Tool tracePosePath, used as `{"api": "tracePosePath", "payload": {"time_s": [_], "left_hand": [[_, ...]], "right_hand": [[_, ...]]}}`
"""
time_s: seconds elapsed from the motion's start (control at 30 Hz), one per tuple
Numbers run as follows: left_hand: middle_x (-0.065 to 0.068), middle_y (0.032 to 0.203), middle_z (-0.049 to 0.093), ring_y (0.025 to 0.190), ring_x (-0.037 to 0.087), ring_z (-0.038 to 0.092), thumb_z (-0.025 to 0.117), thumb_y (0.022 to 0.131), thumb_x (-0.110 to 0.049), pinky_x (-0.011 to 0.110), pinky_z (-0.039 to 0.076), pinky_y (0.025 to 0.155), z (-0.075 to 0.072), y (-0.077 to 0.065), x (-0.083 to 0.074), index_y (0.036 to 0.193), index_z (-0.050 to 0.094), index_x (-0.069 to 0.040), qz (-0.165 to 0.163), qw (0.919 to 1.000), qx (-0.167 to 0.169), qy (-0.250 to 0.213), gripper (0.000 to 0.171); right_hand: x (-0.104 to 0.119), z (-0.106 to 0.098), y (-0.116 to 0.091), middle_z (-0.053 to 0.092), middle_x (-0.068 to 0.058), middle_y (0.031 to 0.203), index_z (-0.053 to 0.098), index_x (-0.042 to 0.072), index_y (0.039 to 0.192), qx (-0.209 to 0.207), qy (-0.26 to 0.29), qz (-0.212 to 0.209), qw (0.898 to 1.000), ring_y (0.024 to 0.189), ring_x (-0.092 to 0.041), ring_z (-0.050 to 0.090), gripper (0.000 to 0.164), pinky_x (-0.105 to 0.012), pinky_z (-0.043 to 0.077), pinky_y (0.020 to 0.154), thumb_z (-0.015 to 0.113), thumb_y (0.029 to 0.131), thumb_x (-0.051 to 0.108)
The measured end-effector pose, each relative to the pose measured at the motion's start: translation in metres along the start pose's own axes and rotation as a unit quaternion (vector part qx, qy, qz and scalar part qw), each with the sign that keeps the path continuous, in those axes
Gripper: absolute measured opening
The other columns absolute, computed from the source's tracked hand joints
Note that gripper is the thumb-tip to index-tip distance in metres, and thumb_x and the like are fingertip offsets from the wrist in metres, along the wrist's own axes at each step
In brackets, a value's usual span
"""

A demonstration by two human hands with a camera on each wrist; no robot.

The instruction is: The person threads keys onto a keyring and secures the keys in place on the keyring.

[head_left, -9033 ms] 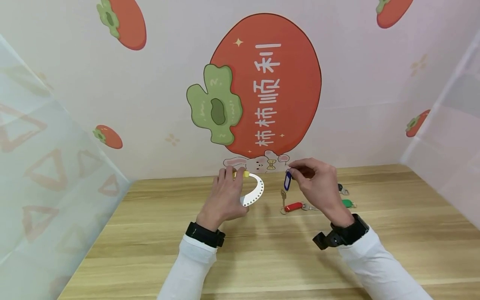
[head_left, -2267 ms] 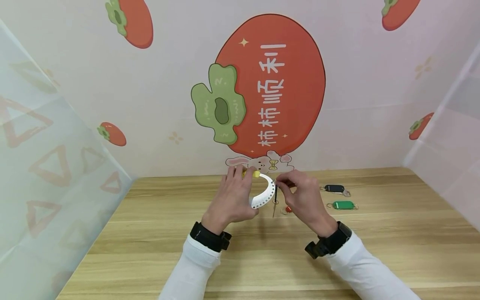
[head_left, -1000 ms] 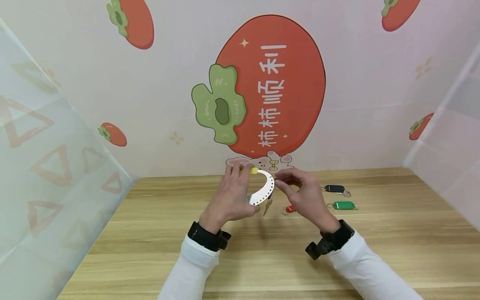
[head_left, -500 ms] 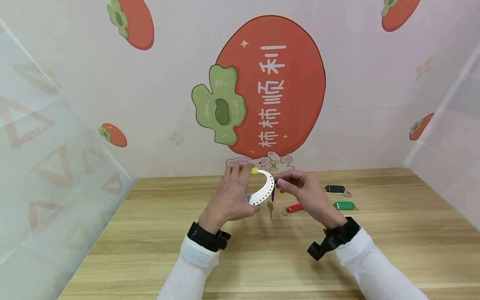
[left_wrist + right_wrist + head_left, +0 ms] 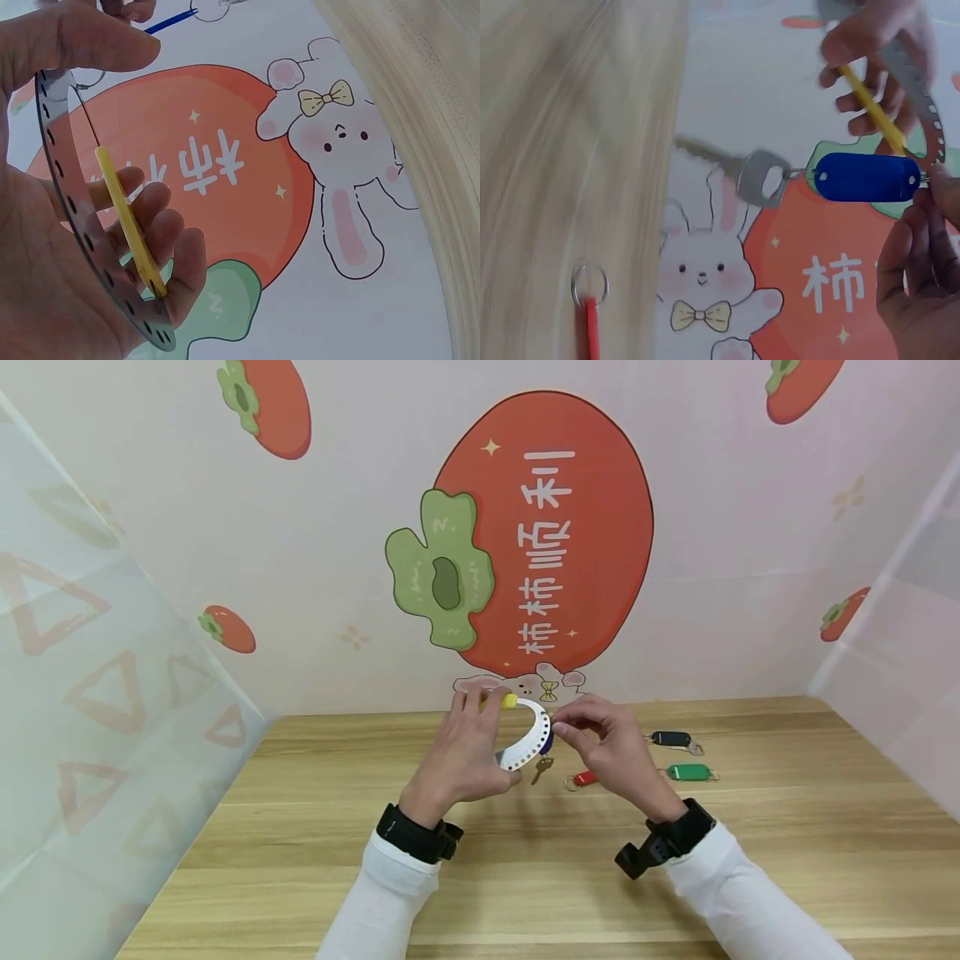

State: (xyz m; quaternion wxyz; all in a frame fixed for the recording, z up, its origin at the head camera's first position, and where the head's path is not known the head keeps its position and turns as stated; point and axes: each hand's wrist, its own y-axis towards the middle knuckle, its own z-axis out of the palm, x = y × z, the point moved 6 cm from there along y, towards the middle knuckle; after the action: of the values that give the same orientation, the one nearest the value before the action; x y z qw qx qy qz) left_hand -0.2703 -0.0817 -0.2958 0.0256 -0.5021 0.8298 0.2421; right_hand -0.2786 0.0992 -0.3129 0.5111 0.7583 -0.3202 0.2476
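My left hand [image 5: 450, 764] grips a curved metal plate [image 5: 532, 739] with a row of holes along its outer edge. Its yellow handle [image 5: 127, 217] lies against the curled fingers in the left wrist view. With thumb and fingertips, my right hand [image 5: 622, 756] pinches the end of a blue key tag [image 5: 866, 178] beside the plate's right edge. From the tag's other end a key [image 5: 761, 178] hangs by a ring, above the table. The fingertips hide the near ring, so I cannot tell whether it passes through a hole.
On the wooden table [image 5: 480, 893] lie a red key tag [image 5: 584, 778], partly behind the right hand, a green key tag [image 5: 690, 772] and a black key tag [image 5: 671, 738] with a key. A printed backdrop [image 5: 322, 527] stands close behind the hands.
Since the oldest frame, my right hand has brought the blue key tag left to the plate's edge. In the last second both hands stay nearly in place, while the tag turns and its key swings.
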Motion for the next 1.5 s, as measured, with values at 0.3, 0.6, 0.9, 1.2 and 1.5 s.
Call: {"api": "tracePosePath", "payload": {"time_s": [0.3,0.6,0.9,1.2,1.5], "left_hand": [[0.015,0.135,0.044,0.116,0.033,0.047,0.09,0.062,-0.028,0.048,0.047,0.092,0.0,0.0,0.0,0.141,0.048,-0.007,0.003,1.0,-0.003,0.005,0.092],[0.013,0.136,0.044,0.122,0.032,0.044,0.09,0.061,-0.025,0.049,0.047,0.094,-0.002,0.0,-0.001,0.141,0.049,-0.008,0.01,0.9999,-0.007,-0.002,0.091],[0.013,0.135,0.046,0.128,0.03,0.039,0.092,0.058,-0.022,0.048,0.045,0.096,-0.005,-0.001,-0.004,0.143,0.049,-0.005,0.045,0.9989,-0.012,0.01,0.096],[0.013,0.134,0.046,0.126,0.03,0.04,0.091,0.059,-0.022,0.047,0.045,0.094,-0.003,-0.001,-0.004,0.145,0.048,-0.007,0.055,0.9981,0.003,0.025,0.097],[0.014,0.136,0.046,0.127,0.031,0.04,0.091,0.06,-0.024,0.049,0.047,0.093,-0.004,-0.001,-0.004,0.144,0.047,-0.007,0.043,0.9988,-0.002,0.024,0.097]], "right_hand": [[0.013,0.001,-0.001,0.065,0.0,0.095,0.075,0.005,0.096,-0.018,-0.107,-0.147,0.983,0.08,-0.014,0.062,0.022,-0.017,0.051,0.072,0.075,0.082,-0.013],[0.016,0.001,-0.001,0.06,-0.003,0.097,0.073,0.001,0.099,0.013,-0.13,-0.181,0.975,0.084,-0.014,0.059,0.023,-0.016,0.047,0.074,0.071,0.084,-0.016],[0.014,-0.003,0.0,0.059,0.003,0.091,0.075,0.005,0.094,0.044,-0.133,-0.14,0.98,0.077,-0.01,0.056,0.017,-0.023,0.048,0.063,0.072,0.087,-0.01],[0.014,-0.004,0.003,0.054,0.005,0.084,0.07,0.005,0.092,0.074,-0.14,-0.063,0.985,0.074,-0.012,0.051,0.01,-0.027,0.048,0.066,0.067,0.093,-0.005],[0.021,0.001,0.001,0.06,0.0,0.084,0.064,0.0,0.101,0.028,-0.214,-0.141,0.966,0.072,-0.009,0.053,0.014,-0.029,0.05,0.062,0.069,0.091,-0.008]]}}
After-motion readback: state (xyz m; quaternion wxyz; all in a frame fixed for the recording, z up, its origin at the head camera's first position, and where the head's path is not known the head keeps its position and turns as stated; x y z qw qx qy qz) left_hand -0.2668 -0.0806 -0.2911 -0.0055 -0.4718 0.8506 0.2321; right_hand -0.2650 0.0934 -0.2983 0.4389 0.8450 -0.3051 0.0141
